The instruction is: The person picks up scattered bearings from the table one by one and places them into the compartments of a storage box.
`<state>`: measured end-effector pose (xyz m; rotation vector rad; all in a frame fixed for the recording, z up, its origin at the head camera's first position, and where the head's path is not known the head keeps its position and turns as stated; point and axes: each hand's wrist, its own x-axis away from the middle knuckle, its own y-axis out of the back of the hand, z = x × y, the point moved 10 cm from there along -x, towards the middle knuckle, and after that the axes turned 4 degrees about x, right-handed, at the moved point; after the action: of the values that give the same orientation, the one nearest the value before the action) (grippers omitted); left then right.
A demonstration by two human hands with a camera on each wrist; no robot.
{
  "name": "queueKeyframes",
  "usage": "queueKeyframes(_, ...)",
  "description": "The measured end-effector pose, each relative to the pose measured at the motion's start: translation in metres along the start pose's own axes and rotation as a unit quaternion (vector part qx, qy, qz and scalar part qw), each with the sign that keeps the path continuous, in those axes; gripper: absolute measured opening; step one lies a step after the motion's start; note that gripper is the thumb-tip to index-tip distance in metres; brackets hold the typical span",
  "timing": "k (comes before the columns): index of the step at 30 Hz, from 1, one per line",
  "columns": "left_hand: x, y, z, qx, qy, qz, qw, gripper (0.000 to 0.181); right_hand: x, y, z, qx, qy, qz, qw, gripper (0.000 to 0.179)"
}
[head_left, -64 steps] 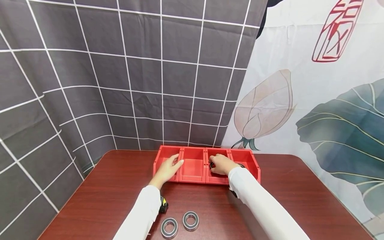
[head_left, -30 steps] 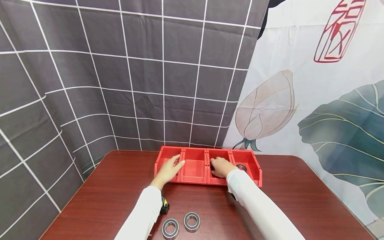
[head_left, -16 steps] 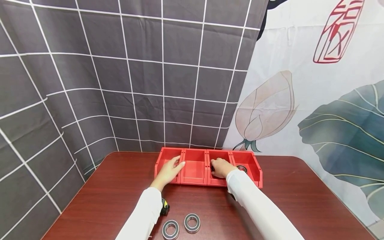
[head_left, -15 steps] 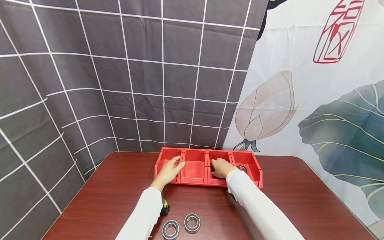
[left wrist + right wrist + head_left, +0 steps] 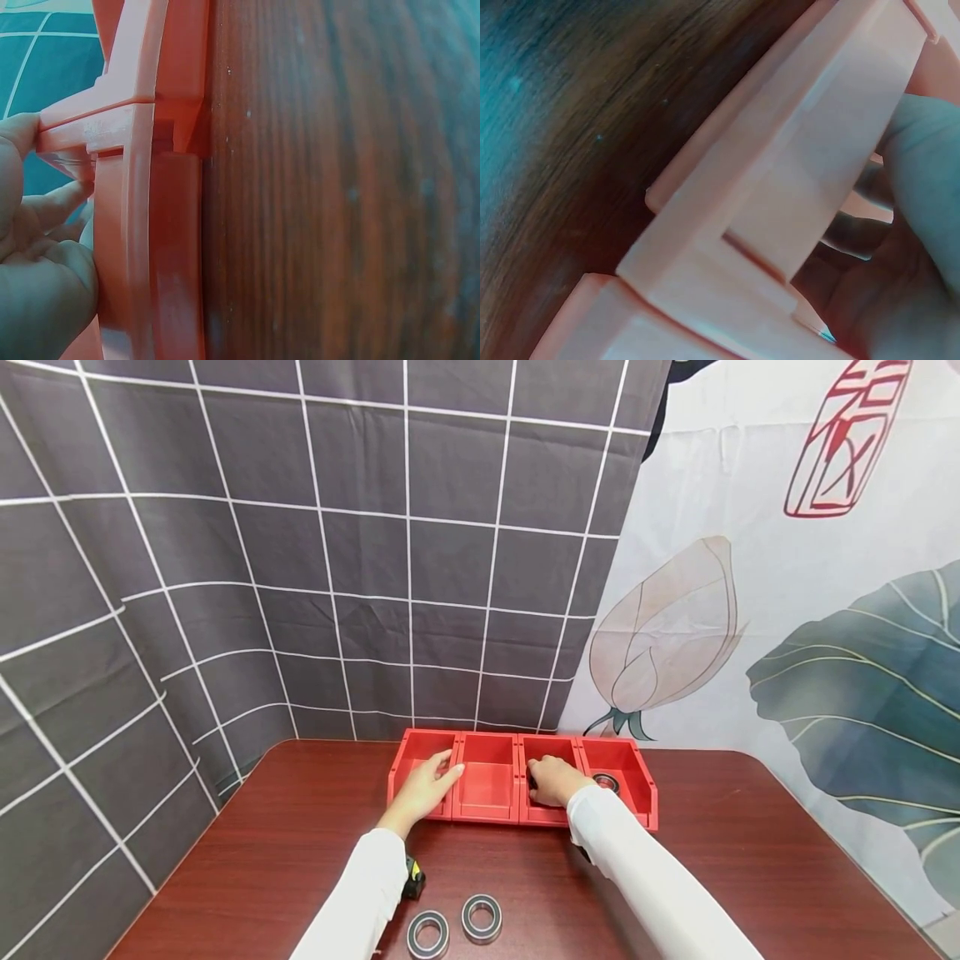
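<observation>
A row of red plastic bins (image 5: 486, 814) stands at the back of the table. My left hand (image 5: 420, 789) straddles the wall between the two leftmost bins; in the left wrist view its thumb and fingers lie on opposite sides of that wall. My right hand (image 5: 553, 779) reaches down into the third bin with curled fingers. A dark ring-shaped bearing (image 5: 532, 782) shows at its fingertips, mostly hidden by the hand. Another bearing (image 5: 606, 776) lies in the rightmost bin, partly behind the right wrist.
Two ball bearings, a left one (image 5: 414, 935) and a right one (image 5: 467, 918), lie flat on the brown table (image 5: 285, 843) near its front. Beside the left sleeve sits a black and yellow object (image 5: 413, 878), partly covered. A grey gridded cloth (image 5: 442, 635) hangs behind.
Since the earliest frame my right hand has shifted slightly and turned lower in the third bin, uncovering more of the bearing in the rightmost bin. Over the last second both hands stay nearly still.
</observation>
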<state>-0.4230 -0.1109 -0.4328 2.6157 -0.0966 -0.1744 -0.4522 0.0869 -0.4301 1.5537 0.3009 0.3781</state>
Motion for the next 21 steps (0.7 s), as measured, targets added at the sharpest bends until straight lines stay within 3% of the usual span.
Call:
queueKeyframes(8,-0.002,-0.001,-0.001,0.005,-0.011,-0.004,0.9999,0.060,0.005,0.007,0.004,0.022,0.019,-0.028,0.9992,0.039)
queueKeyframes(13,-0.003,0.000,-0.001,0.003,-0.024,-0.006,0.9997,0.060,0.011,0.024,0.007,0.036,0.037,-0.067,0.9964,0.027)
queueKeyframes(18,-0.003,-0.001,-0.001,0.002,-0.020,-0.004,0.9998,0.065,0.016,0.037,0.001,0.040,0.030,-0.104,0.9933,0.030)
queueKeyframes(21,-0.002,0.000,-0.001,0.002,-0.017,-0.004,0.9999,0.064,0.018,0.046,-0.004,0.043,0.026,-0.145,0.9881,0.031)
